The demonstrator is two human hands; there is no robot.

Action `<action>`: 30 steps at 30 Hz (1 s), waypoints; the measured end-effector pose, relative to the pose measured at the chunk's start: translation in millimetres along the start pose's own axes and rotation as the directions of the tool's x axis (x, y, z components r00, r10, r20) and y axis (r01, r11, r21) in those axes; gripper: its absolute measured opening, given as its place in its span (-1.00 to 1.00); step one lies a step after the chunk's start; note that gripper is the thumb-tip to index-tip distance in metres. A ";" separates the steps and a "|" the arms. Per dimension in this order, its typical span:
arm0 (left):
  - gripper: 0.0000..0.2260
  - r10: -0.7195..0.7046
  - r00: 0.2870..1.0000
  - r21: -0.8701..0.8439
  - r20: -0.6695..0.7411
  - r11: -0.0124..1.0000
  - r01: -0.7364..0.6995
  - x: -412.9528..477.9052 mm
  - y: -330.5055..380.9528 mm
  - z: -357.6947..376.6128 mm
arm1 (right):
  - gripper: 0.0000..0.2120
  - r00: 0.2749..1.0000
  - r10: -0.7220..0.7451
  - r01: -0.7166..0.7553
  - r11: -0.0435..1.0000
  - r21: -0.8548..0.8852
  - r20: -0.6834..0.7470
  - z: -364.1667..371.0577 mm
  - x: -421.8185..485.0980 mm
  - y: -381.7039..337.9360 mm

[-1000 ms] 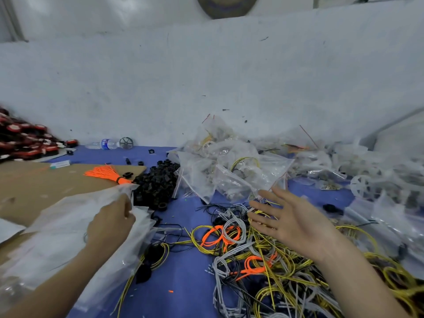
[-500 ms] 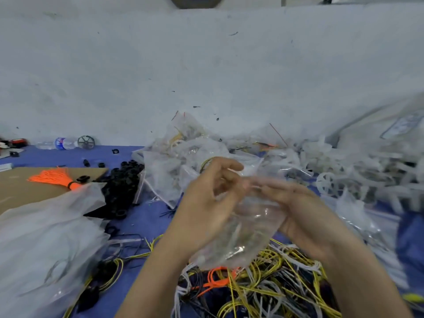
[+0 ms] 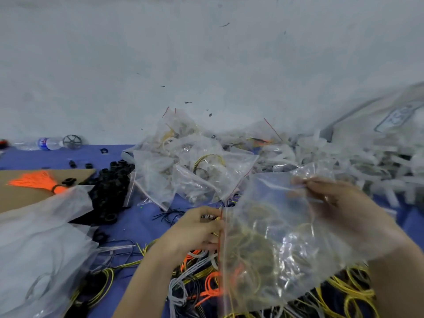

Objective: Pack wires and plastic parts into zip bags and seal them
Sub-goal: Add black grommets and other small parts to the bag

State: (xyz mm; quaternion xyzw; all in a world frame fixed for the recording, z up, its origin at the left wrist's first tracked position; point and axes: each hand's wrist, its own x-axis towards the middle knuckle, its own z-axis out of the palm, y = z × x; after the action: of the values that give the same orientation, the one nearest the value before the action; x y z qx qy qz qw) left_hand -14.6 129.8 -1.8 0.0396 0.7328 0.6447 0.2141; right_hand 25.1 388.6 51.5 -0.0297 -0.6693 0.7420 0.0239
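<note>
A clear zip bag (image 3: 275,226) is held up above the blue tabletop (image 3: 142,221), turned so that its red-lined zip edge runs down its left side. The left hand (image 3: 195,230) meets that edge, its grip pinching the strip between thumb and curled fingers. The right hand (image 3: 344,214) is at the bag's upper right corner, its grip pinching the crumpled film there. Yellow loops show through the bag, but whether they lie inside it or behind it cannot be told. Below the bag sprawls a tangle of yellow, orange, grey and black wires (image 3: 202,283). Behind the bag is a heap of filled zip bags (image 3: 195,166), and to the right of it a blurred mass of white plastic parts (image 3: 367,161). Well to the left of the bag lie a pile of black plastic parts (image 3: 112,180) and a stack of empty bags (image 3: 41,237).
</note>
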 end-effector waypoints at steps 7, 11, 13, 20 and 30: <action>-0.87 0.108 0.972 -0.083 -0.207 0.988 -0.127 -0.5 3.3 -9.3 | -0.89 0.962 0.000 -0.066 0.970 -0.233 -0.272 -9.8 0.3 11.6; -0.96 0.144 0.980 -0.043 -0.135 0.988 -0.151 -7.1 9.2 -1.4 | -0.61 0.891 -0.257 -0.112 0.676 -0.728 -0.375 -6.5 -0.9 11.3; -0.93 0.156 0.984 -0.037 -0.079 0.986 -0.160 -12.5 13.5 9.3 | -0.75 0.853 -0.398 0.017 0.669 -0.743 -0.338 7.9 -8.3 1.0; -0.74 0.185 0.982 -0.180 0.019 0.967 -0.179 -26.0 28.9 32.9 | -0.75 0.983 -0.044 0.155 0.714 -0.683 0.177 74.0 -32.7 3.5; -0.87 0.293 0.956 -0.131 0.009 0.948 -0.289 -33.0 33.6 31.4 | -0.79 0.979 -0.142 0.206 0.709 -0.675 0.150 78.7 -29.0 5.8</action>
State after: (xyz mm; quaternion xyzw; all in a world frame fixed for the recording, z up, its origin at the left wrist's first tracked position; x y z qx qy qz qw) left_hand 19.4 153.5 36.7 0.1424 0.6728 0.7144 0.1291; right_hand 48.0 307.7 54.1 0.0589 -0.8962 0.4367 0.0519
